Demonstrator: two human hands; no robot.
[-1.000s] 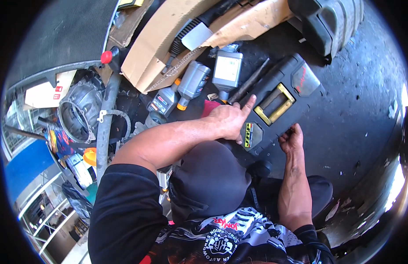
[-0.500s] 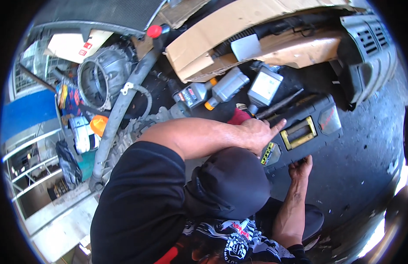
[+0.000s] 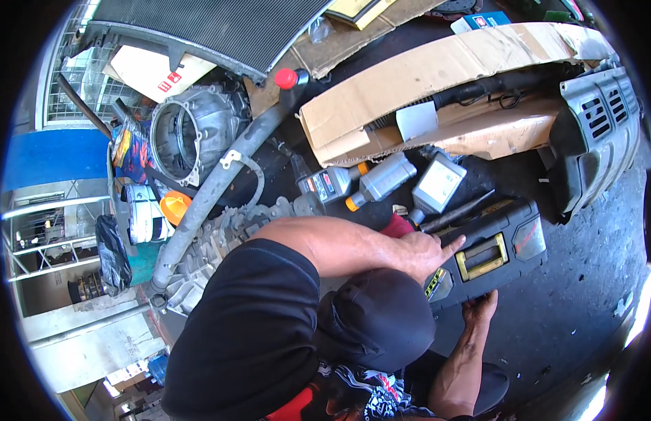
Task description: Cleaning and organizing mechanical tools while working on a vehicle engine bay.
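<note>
A black hard tool case [image 3: 529,242] with a yellow-framed handle [image 3: 482,257] lies at a slant on the dark floor. My left hand [image 3: 423,251] is on its left end, the index finger stretched along the lid toward the handle and the other fingers curled down. At the case's near long edge, my right hand [image 3: 480,306] grips from below, its fingertips partly hidden by the case. A red item [image 3: 398,226], perhaps cloth, shows just beyond my left hand. Between my arms a rounded shape [image 3: 378,316] in black cloth covers part of the floor.
Grey bottles [image 3: 386,177] with orange caps lie beyond the case, by a metal rod [image 3: 457,212]. Behind them is a long open cardboard box [image 3: 381,105]. A grey plastic panel [image 3: 598,133] stands right. Left are a metal bell-shaped housing [image 3: 199,133], a grey pipe [image 3: 206,203] and a radiator [image 3: 213,31].
The view has tilted, so the whole scene sits lower and slightly to the right. Both hands keep their places on the tool case.
</note>
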